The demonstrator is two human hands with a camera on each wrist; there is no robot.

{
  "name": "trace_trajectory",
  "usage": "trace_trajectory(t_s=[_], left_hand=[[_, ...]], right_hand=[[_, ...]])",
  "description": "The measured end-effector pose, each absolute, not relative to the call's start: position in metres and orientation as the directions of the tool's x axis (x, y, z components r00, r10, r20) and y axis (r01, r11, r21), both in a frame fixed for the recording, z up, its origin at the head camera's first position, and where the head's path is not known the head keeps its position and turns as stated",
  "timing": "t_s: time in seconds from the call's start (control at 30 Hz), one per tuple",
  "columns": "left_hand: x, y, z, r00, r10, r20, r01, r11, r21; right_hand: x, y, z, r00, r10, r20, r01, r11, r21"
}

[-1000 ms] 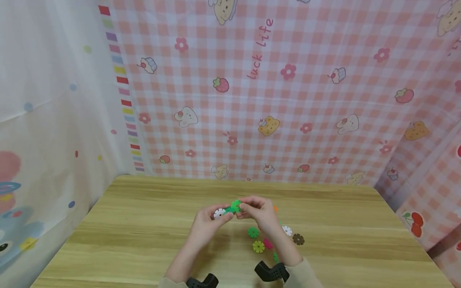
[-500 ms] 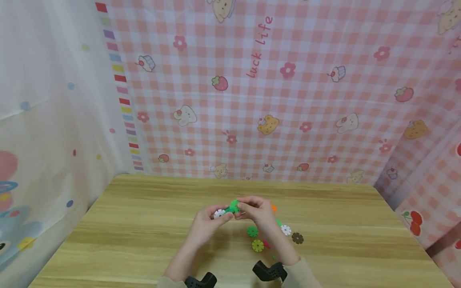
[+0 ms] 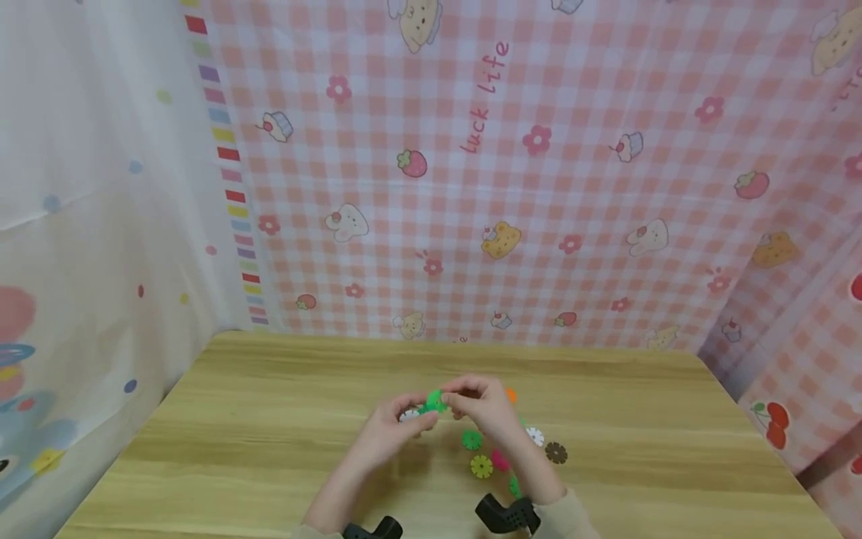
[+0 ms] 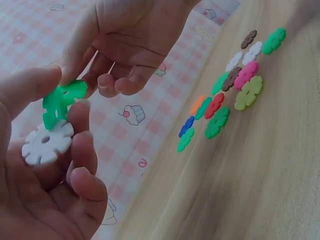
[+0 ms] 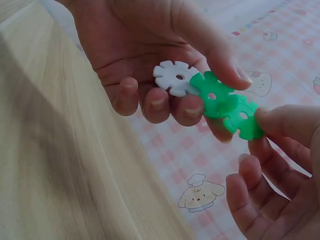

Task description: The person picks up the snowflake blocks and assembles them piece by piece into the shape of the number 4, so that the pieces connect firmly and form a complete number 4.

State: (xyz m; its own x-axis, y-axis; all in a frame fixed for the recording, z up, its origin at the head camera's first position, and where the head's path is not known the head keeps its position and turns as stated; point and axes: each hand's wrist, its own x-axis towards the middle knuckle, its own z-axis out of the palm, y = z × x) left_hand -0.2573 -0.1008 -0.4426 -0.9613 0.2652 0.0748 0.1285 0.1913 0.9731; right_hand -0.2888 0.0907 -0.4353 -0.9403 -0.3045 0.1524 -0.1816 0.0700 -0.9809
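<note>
Over the table, my left hand holds a small white notched interlocking disc in its curled fingers. A green interlocking disc is slotted to the white one, between the left thumb and index finger. My right hand pinches a brighter green disc at its outer edge with thumb and index finger. This disc meets the first green disc at an angle, their edges overlapping in the right wrist view. The other right fingers are loosely bent. In the head view, fingers partly cover the white disc.
Several loose discs lie on the wooden table, mostly near the right forearm, among them a yellow-green disc, a brown disc and a red disc. A pink checked cloth hangs behind the table.
Both hands have sunk slightly with the joined discs. The bright green disc has turned a little, and the white disc shows less of its face in the head view. Both grips stay.
</note>
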Motion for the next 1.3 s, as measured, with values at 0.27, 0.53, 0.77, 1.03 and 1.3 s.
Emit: trace_trajectory(t_s=[0.27,0.53,0.77,1.03,1.3], left_hand=[[-0.257,-0.101,-0.447,-0.944,0.318,0.088,0.171,0.243,0.955],[-0.258,-0.102,-0.448,-0.964,0.257,0.063,0.122,0.220,0.968],[-0.259,-0.105,-0.447,-0.965,0.256,0.058,0.109,0.188,0.976],[-0.258,-0.106,-0.445,-0.965,0.252,0.065,0.115,0.185,0.976],[-0.259,-0.107,-0.444,-0.964,0.261,0.053,0.104,0.184,0.977]], right_hand=[[-0.290,0.090,-0.438,-0.916,-0.368,0.158,-0.221,0.135,-0.966],[-0.297,0.107,-0.444,-0.884,-0.390,0.259,-0.411,0.384,-0.827],[-0.308,0.131,-0.460,-0.824,-0.533,0.194,-0.508,0.543,-0.668],[-0.313,0.149,-0.471,-0.811,-0.584,0.023,-0.426,0.563,-0.709],[-0.313,0.148,-0.477,-0.793,-0.609,0.024,-0.447,0.554,-0.702]])
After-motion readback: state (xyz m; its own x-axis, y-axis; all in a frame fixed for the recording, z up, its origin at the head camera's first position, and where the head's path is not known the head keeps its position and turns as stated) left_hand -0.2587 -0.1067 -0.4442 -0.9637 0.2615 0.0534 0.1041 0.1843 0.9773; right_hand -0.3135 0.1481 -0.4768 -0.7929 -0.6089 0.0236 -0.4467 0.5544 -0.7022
